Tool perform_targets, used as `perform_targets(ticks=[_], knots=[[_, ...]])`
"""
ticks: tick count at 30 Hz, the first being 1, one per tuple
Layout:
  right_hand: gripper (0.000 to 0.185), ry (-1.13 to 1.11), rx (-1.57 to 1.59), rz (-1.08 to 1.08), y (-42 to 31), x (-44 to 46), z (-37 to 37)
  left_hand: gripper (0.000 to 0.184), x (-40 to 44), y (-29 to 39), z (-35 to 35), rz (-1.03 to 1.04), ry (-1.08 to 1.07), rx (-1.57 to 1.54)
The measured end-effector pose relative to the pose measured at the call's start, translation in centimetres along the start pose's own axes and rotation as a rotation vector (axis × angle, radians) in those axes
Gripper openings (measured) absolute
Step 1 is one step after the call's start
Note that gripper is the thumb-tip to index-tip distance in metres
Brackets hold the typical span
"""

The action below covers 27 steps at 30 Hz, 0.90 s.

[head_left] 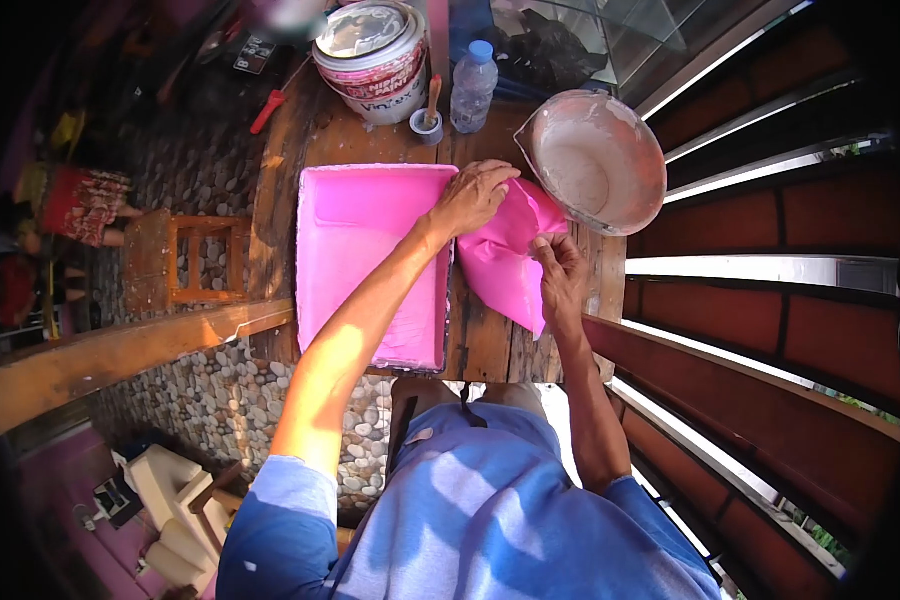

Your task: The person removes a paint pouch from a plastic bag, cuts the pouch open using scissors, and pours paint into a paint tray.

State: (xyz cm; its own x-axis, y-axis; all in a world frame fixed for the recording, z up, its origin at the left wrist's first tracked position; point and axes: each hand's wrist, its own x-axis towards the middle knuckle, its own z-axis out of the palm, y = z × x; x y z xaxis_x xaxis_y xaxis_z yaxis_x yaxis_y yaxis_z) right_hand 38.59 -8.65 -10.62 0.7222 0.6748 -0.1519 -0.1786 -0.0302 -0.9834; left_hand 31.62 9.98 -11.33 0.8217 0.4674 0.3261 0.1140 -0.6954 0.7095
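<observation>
On the wooden table, a pink plastic bag (505, 272) lies between the paint tray and the bucket, creased and partly spread out. My left hand (475, 198) reaches across the tray's right edge, its fingers closed on the bag's upper part. Thumb and fingers of my right hand (562, 265) pinch the bag's right edge. Beside it, a shallow rectangular paint tray (370, 270) is coated inside with pink paint. What the bag contains, if anything, is hidden.
A paint-smeared bucket (595, 165) leans at the back right. Behind the tray stand a lidded paint pail (375, 65), a small cup with a brush (427, 122) and a blue-capped plastic bottle (474, 88). Slatted panels (730, 310) line the right; a wooden stool (200, 260) stands left.
</observation>
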Motion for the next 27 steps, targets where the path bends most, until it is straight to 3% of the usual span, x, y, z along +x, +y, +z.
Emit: perform_targets(ticks=[2,3,8,13,15,19,22,27], knots=[[0.012,0.014,0.016,0.006,0.1,0.1,0.0,0.022,1.0,0.2,-0.9,-0.046,-0.151,-0.058],[0.012,0.017,0.021,0.031,0.0,0.1,0.1,0.018,1.5,0.0,-0.9,0.035,-0.100,-0.060],[0.011,0.014,0.065,0.037,0.7,0.5,-0.1,0.017,1.5,-0.7,-1.2,0.003,-0.232,0.092],[0.013,0.008,0.089,0.106,0.4,1.0,-1.1,0.016,1.0,0.2,-1.0,-0.312,-0.222,-0.151],[0.023,0.333,0.401,0.165,1.5,2.3,-2.1,0.015,0.7,0.4,-0.8,-0.336,-0.206,-0.194],[0.043,0.431,0.607,0.400,0.4,5.3,-3.8,0.013,0.3,0.5,-0.6,-0.358,-0.155,-0.256],[0.038,0.552,0.596,0.266,-0.1,6.8,-2.7,0.013,0.4,0.4,-0.6,-0.386,-0.166,-0.271],[0.031,0.646,0.711,0.238,0.2,5.9,-4.3,0.013,0.5,0.4,-0.8,-0.409,-0.163,-0.256]])
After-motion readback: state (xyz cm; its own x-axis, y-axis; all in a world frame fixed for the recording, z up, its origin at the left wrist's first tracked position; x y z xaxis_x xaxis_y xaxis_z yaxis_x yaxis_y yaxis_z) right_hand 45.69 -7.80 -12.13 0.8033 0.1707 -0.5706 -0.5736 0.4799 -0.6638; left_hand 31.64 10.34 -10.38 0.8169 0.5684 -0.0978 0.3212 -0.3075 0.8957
